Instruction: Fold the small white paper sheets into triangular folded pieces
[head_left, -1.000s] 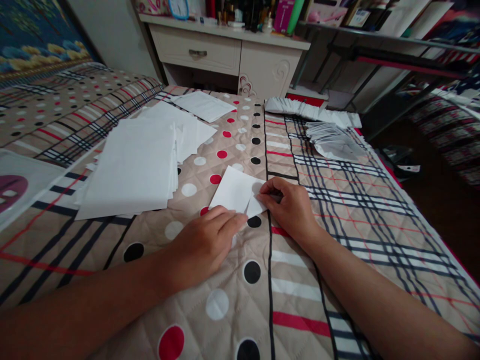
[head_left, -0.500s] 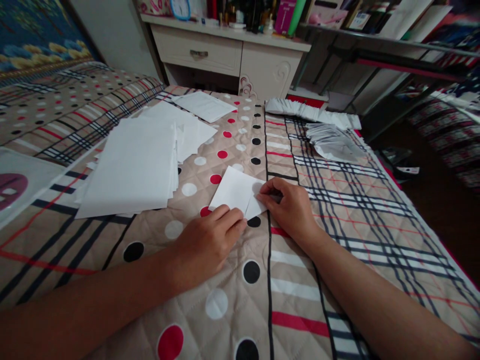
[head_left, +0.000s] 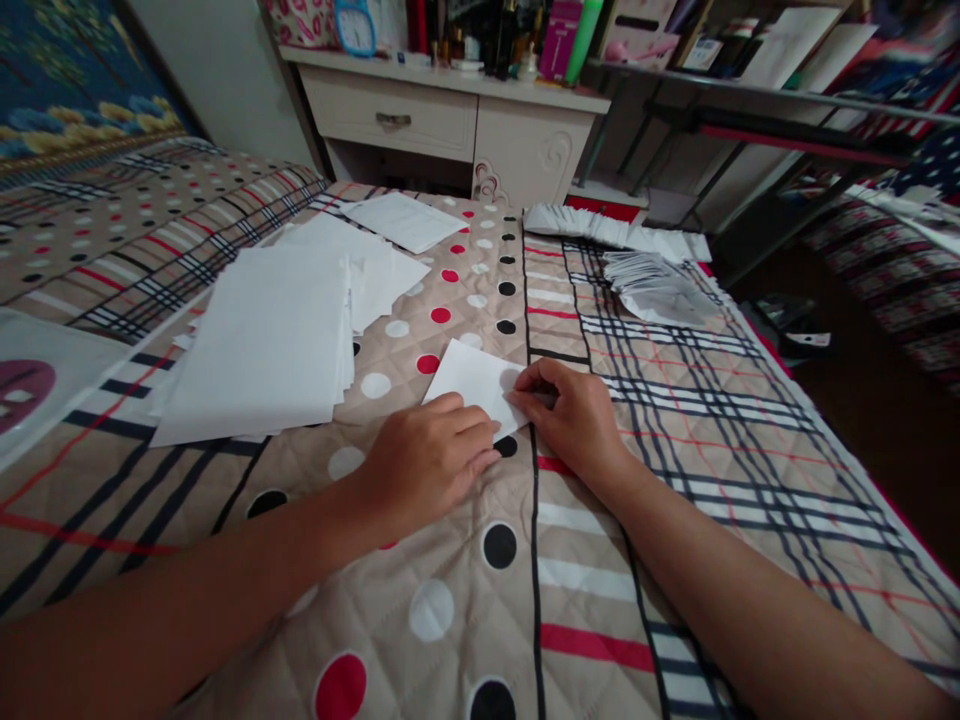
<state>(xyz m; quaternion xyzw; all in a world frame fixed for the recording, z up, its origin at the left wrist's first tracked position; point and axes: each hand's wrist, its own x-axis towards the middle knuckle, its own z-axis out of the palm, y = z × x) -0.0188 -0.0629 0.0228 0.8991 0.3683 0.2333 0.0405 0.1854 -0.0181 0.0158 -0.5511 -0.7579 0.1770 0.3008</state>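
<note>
A small folded piece of white paper (head_left: 474,378) lies on the patterned bedspread (head_left: 450,640) between my hands. My left hand (head_left: 431,450) rests over its near left edge, fingers curled and pressed together on the paper. At its right edge, my right hand (head_left: 566,405) pinches the paper between thumb and bent forefinger. The part under my left fingers is hidden. To the left is a stack of larger white sheets (head_left: 255,340), with more sheets (head_left: 405,222) behind it.
Folded white papers stand in a row (head_left: 585,222) at the far right of the bed, with a fanned pile (head_left: 660,285) nearer. Beyond the bed are a white cabinet (head_left: 390,110) and a metal-framed shelf (head_left: 750,85). A plastic bag (head_left: 52,380) lies at the left edge.
My left hand has slid slightly right and forward over the paper. The flap that stuck out under my right fingers is now folded in line with the rest. The view has shifted slightly.
</note>
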